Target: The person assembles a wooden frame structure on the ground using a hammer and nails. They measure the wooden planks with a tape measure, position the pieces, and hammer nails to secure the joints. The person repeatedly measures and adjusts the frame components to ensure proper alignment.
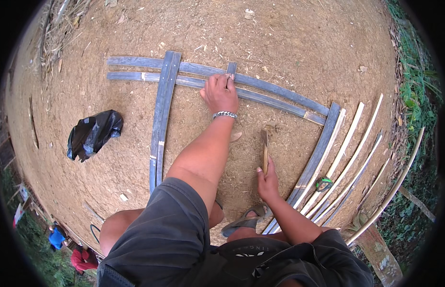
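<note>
My left hand (220, 93) presses down with curled fingers on two long grey bamboo slats (275, 91), where a short grey crosspiece (232, 68) meets them. Whatever its fingertips pinch is too small to make out. My right hand (268, 184) is closed around the wooden handle of what looks like a hammer (265, 150), held upright over the soil; its head is hard to see. A double upright of bamboo strips (163, 100) crosses the slats at the left. Another grey bamboo upright (323, 138) meets their right end.
Several pale split bamboo strips (349, 129) lie to the right, with a green and black tape measure (323, 184) on them. A black plastic bag (94, 135) lies at the left. A long pole (399, 184) borders the greenery. Two people (83, 259) are at the far lower left.
</note>
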A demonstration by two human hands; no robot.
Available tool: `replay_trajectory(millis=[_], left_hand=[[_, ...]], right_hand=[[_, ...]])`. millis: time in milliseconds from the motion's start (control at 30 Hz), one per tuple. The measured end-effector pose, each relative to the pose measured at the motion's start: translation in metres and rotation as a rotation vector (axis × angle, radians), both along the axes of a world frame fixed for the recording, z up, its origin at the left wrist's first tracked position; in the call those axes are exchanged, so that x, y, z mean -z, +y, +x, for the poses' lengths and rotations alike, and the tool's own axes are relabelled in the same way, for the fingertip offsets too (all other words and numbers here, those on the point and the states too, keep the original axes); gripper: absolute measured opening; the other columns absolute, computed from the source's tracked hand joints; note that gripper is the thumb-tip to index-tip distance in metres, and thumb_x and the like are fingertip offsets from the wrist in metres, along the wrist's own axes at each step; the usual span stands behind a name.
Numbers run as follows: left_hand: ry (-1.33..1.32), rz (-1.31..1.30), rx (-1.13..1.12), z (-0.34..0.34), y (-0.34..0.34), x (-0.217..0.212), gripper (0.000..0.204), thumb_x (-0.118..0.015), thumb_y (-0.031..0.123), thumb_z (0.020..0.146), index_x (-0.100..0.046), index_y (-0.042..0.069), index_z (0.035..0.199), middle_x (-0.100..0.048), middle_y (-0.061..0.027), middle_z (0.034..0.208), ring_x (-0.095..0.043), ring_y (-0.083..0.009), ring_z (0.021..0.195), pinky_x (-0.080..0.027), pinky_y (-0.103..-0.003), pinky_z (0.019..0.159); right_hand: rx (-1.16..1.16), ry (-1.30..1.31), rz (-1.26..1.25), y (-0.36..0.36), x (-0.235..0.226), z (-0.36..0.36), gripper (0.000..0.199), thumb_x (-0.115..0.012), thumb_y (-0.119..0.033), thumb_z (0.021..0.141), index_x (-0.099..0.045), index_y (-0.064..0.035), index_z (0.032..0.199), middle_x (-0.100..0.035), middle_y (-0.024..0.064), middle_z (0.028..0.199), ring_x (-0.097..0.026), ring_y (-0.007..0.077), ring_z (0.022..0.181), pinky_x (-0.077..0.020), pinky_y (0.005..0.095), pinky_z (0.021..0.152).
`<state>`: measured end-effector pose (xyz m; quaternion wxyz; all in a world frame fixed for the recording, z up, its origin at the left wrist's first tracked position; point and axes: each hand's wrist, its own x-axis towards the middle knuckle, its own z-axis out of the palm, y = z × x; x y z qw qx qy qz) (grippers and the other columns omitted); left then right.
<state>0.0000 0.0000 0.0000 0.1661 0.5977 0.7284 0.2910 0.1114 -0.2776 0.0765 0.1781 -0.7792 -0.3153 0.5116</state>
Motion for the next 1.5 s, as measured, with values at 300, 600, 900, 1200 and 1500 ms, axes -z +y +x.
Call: replay_trajectory(millis=[300,600,900,1200,1500], left_hand=[[0.003,0.008,0.001,0.000,0.000,0.001,0.009,-0.073,0.027,0.093,-0.074,0.018,0.094,-0.064,0.0020,0.100,-0.061,-0.0198,0.100,-0.036,-0.041,0.089],[0.005,0.010,-0.001,0.000,0.000,0.000,0.008,-0.074,0.027,0.092,-0.074,0.018,0.094,-0.065,0.0025,0.100,-0.062,-0.0196,0.100,-0.037,-0.041,0.089],[0.021,0.018,-0.003,0.001,0.001,0.001,0.010,-0.073,0.027,0.093,-0.074,0.017,0.095,-0.065,0.0019,0.101,-0.062,-0.0205,0.100,-0.038,-0.042,0.089],[0.024,0.023,-0.003,0.001,-0.001,0.003,0.012,-0.072,0.028,0.094,-0.074,0.017,0.098,-0.065,0.0004,0.102,-0.062,-0.0215,0.102,-0.038,-0.043,0.091],[-0.030,0.083,-0.003,-0.001,-0.002,0.001,0.015,-0.069,0.026,0.096,-0.070,0.011,0.098,-0.067,-0.0059,0.103,-0.063,-0.0278,0.101,-0.040,-0.044,0.092]], right_hand=[[-0.194,-0.322,0.017,-0.002,-0.006,-0.004,0.073,-0.063,-0.009,0.097,-0.028,-0.0059,0.161,-0.048,0.0279,0.132,-0.053,0.0478,0.122,-0.0432,0.0494,0.106],[-0.274,-0.391,0.033,-0.006,0.005,0.006,0.082,-0.070,-0.002,0.087,-0.032,-0.0083,0.160,-0.047,0.0238,0.124,-0.053,0.0427,0.115,-0.0445,0.0458,0.103],[-0.289,-0.452,0.041,-0.009,0.011,0.005,0.082,-0.072,-0.007,0.087,-0.034,-0.0112,0.160,-0.048,0.0206,0.121,-0.054,0.0400,0.113,-0.0442,0.0471,0.101],[-0.322,-0.473,0.042,-0.011,0.011,0.005,0.083,-0.072,-0.007,0.087,-0.032,-0.0105,0.160,-0.048,0.0220,0.125,-0.051,0.0419,0.119,-0.0418,0.0476,0.106],[-0.385,-0.495,0.084,-0.020,0.013,0.011,0.085,-0.073,-0.008,0.086,-0.032,-0.0107,0.161,-0.049,0.0219,0.121,-0.051,0.0402,0.114,-0.0425,0.0475,0.102]])
